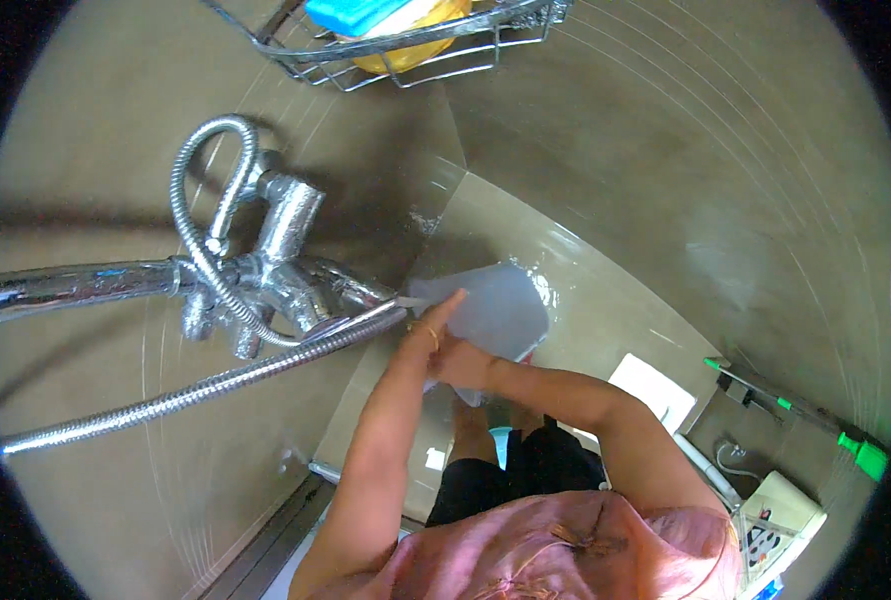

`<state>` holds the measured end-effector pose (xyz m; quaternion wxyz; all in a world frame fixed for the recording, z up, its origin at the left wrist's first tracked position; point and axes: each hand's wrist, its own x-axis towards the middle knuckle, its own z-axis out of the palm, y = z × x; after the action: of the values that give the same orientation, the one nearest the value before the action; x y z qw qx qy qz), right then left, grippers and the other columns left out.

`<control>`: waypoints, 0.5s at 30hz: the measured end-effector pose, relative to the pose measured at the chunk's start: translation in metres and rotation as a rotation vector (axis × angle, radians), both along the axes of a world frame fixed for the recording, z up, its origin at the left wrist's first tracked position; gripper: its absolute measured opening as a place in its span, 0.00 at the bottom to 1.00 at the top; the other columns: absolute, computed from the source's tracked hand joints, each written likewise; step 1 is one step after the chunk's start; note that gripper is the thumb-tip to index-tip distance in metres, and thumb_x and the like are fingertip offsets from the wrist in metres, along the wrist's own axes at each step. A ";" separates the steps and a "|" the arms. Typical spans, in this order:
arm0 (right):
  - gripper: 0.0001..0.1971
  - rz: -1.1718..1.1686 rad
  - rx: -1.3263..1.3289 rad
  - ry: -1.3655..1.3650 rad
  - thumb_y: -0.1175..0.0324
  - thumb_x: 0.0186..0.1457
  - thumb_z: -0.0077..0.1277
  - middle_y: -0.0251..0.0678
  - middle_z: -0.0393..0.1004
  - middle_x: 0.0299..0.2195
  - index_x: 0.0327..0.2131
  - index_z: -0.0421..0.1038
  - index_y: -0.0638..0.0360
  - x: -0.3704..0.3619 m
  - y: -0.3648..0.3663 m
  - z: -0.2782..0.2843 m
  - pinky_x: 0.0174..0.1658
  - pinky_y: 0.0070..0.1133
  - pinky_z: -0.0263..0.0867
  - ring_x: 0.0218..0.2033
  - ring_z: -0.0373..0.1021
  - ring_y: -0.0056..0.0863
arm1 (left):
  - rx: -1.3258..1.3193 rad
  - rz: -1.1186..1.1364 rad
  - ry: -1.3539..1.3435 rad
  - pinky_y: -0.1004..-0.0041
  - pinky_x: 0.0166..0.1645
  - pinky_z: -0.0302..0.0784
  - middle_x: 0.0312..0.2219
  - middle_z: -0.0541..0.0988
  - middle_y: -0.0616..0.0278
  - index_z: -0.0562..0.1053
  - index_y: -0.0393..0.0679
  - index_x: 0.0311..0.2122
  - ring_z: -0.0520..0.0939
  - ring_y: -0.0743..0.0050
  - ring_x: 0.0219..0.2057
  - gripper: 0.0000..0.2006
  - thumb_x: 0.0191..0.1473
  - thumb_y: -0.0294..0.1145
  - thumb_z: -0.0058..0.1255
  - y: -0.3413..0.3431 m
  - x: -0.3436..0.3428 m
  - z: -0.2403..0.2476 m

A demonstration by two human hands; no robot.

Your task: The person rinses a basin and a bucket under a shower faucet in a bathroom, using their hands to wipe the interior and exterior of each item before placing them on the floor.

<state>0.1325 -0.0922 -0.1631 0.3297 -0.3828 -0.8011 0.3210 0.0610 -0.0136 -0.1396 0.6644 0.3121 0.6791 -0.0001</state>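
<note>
Below the metal tap [291,255], my left hand [434,332] and my right hand [461,365] come together and partly overlap. A smooth, pale grey, slightly see-through thing [496,310] with a rounded far edge extends beyond them; its kind is unclear. The fingers of my left hand close at its near side, with one digit along its surface. My right hand is curled close against the left, and what lies inside it is hidden. Close to my left hand is the tap's spout end [391,300]. Pale bits show just beneath both hands.
A ribbed metal hose [206,385] runs leftward, and another loops over the tap. Overhead, a wire rack [396,55] holds a blue block and something yellow. Tiled walls meet behind the hands. On the right are a white panel [656,392] and a green-tipped bar [786,405].
</note>
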 end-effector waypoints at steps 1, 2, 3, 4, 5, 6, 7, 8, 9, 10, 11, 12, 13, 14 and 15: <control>0.08 0.192 -0.009 -0.184 0.66 0.38 0.46 0.39 0.69 0.27 0.27 0.69 0.53 -0.008 -0.002 0.012 0.33 0.30 0.62 0.31 0.66 0.39 | -0.088 0.220 -0.151 0.70 0.37 0.67 0.42 0.67 0.57 0.60 0.41 0.46 0.68 0.66 0.40 0.28 0.42 0.47 0.47 -0.004 -0.025 -0.018; 0.08 0.367 -0.021 -0.385 0.67 0.39 0.45 0.40 0.69 0.30 0.27 0.69 0.55 -0.007 -0.001 0.021 0.36 0.30 0.62 0.34 0.65 0.38 | -0.180 0.423 -0.320 0.72 0.37 0.68 0.44 0.65 0.59 0.59 0.42 0.48 0.68 0.66 0.39 0.28 0.41 0.43 0.48 -0.005 -0.031 -0.023; 0.08 0.367 -0.026 -0.380 0.67 0.39 0.45 0.40 0.69 0.30 0.27 0.69 0.55 -0.003 0.002 0.028 0.36 0.30 0.62 0.34 0.65 0.38 | -0.185 0.422 -0.314 0.72 0.37 0.68 0.44 0.65 0.59 0.59 0.42 0.48 0.68 0.66 0.39 0.28 0.41 0.43 0.48 -0.012 -0.035 -0.029; 0.09 0.507 0.018 -0.383 0.68 0.40 0.44 0.40 0.68 0.33 0.29 0.69 0.56 0.009 0.004 0.032 0.39 0.31 0.60 0.37 0.64 0.38 | -0.131 0.416 -0.304 0.72 0.38 0.68 0.45 0.64 0.60 0.58 0.44 0.49 0.69 0.67 0.38 0.28 0.40 0.37 0.47 -0.017 -0.030 -0.025; 0.10 0.655 0.068 -0.371 0.69 0.42 0.43 0.41 0.67 0.36 0.31 0.68 0.58 0.016 0.003 0.039 0.42 0.31 0.58 0.40 0.62 0.37 | -0.073 0.417 -0.283 0.72 0.38 0.67 0.46 0.63 0.62 0.57 0.45 0.50 0.69 0.67 0.37 0.28 0.39 0.30 0.46 -0.026 -0.033 -0.020; 0.10 0.653 0.061 -0.361 0.69 0.42 0.43 0.41 0.67 0.36 0.31 0.68 0.58 0.027 -0.003 0.045 0.42 0.31 0.58 0.40 0.62 0.37 | -0.080 0.416 -0.274 0.72 0.38 0.67 0.46 0.63 0.62 0.57 0.45 0.50 0.69 0.67 0.37 0.28 0.39 0.30 0.46 -0.044 -0.042 -0.025; 0.12 0.483 -0.088 -0.059 0.69 0.44 0.42 0.42 0.65 0.39 0.35 0.67 0.58 0.042 -0.005 0.052 0.45 0.31 0.55 0.43 0.60 0.37 | -0.049 0.557 -0.453 0.73 0.37 0.67 0.44 0.64 0.63 0.56 0.47 0.51 0.69 0.69 0.37 0.30 0.37 0.25 0.44 -0.060 -0.052 -0.029; 0.14 0.307 -0.243 0.238 0.70 0.46 0.40 0.42 0.63 0.42 0.38 0.65 0.59 0.052 -0.008 0.053 0.49 0.32 0.52 0.46 0.58 0.36 | -0.024 0.699 -0.635 0.74 0.36 0.67 0.42 0.65 0.64 0.55 0.49 0.51 0.69 0.70 0.36 0.32 0.35 0.20 0.42 -0.069 -0.054 -0.028; 0.14 0.310 -0.244 0.240 0.70 0.46 0.40 0.42 0.63 0.42 0.38 0.65 0.59 0.054 -0.007 0.050 0.49 0.32 0.52 0.46 0.58 0.36 | -0.024 0.702 -0.632 0.74 0.36 0.67 0.42 0.65 0.64 0.55 0.49 0.51 0.69 0.70 0.36 0.32 0.35 0.20 0.42 -0.072 -0.056 -0.030; 0.15 0.069 -0.200 -0.005 0.70 0.47 0.39 0.41 0.61 0.44 0.41 0.63 0.58 0.058 -0.007 0.046 0.51 0.32 0.48 0.48 0.55 0.35 | 0.025 0.634 -0.678 0.76 0.38 0.66 0.42 0.65 0.65 0.55 0.49 0.51 0.69 0.71 0.36 0.32 0.34 0.19 0.41 -0.074 -0.051 -0.025; 0.17 -0.169 -0.151 -0.251 0.70 0.48 0.38 0.41 0.59 0.47 0.44 0.61 0.57 0.060 -0.006 0.043 0.52 0.32 0.45 0.51 0.53 0.34 | 0.074 0.566 -0.723 0.77 0.39 0.65 0.42 0.66 0.65 0.55 0.48 0.51 0.68 0.71 0.36 0.32 0.34 0.17 0.40 -0.077 -0.047 -0.020; 0.17 -0.167 -0.156 -0.256 0.70 0.48 0.38 0.41 0.59 0.47 0.44 0.61 0.57 0.057 -0.002 0.039 0.52 0.32 0.45 0.51 0.53 0.34 | 0.069 0.569 -0.726 0.77 0.39 0.65 0.42 0.66 0.65 0.55 0.48 0.51 0.68 0.71 0.36 0.32 0.34 0.17 0.40 -0.081 -0.042 -0.014; 0.17 -0.172 -0.141 -0.253 0.69 0.48 0.37 0.40 0.57 0.48 0.44 0.61 0.57 0.048 0.011 0.039 0.53 0.33 0.44 0.52 0.51 0.34 | 0.098 0.553 -0.660 0.76 0.44 0.63 0.43 0.66 0.63 0.56 0.46 0.51 0.68 0.70 0.40 0.32 0.33 0.17 0.40 -0.083 -0.038 -0.006; 0.18 -0.177 -0.129 -0.250 0.68 0.49 0.36 0.39 0.55 0.50 0.45 0.60 0.57 0.037 0.027 0.039 0.54 0.33 0.42 0.53 0.50 0.34 | 0.125 0.537 -0.593 0.74 0.49 0.60 0.43 0.66 0.61 0.56 0.44 0.51 0.67 0.69 0.44 0.32 0.32 0.17 0.39 -0.082 -0.037 0.000; 0.17 -0.179 -0.022 -0.354 0.66 0.50 0.34 0.38 0.57 0.49 0.45 0.61 0.56 0.030 0.047 0.039 0.53 0.33 0.43 0.52 0.51 0.33 | 0.126 0.535 -0.595 0.74 0.49 0.60 0.43 0.66 0.61 0.56 0.44 0.51 0.67 0.69 0.44 0.32 0.32 0.17 0.39 -0.078 -0.037 0.004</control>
<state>0.1622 -0.0449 -0.1237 0.2066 -0.5064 -0.8059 0.2268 0.0243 -0.0913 -0.1353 0.7881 0.1511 0.5130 0.3047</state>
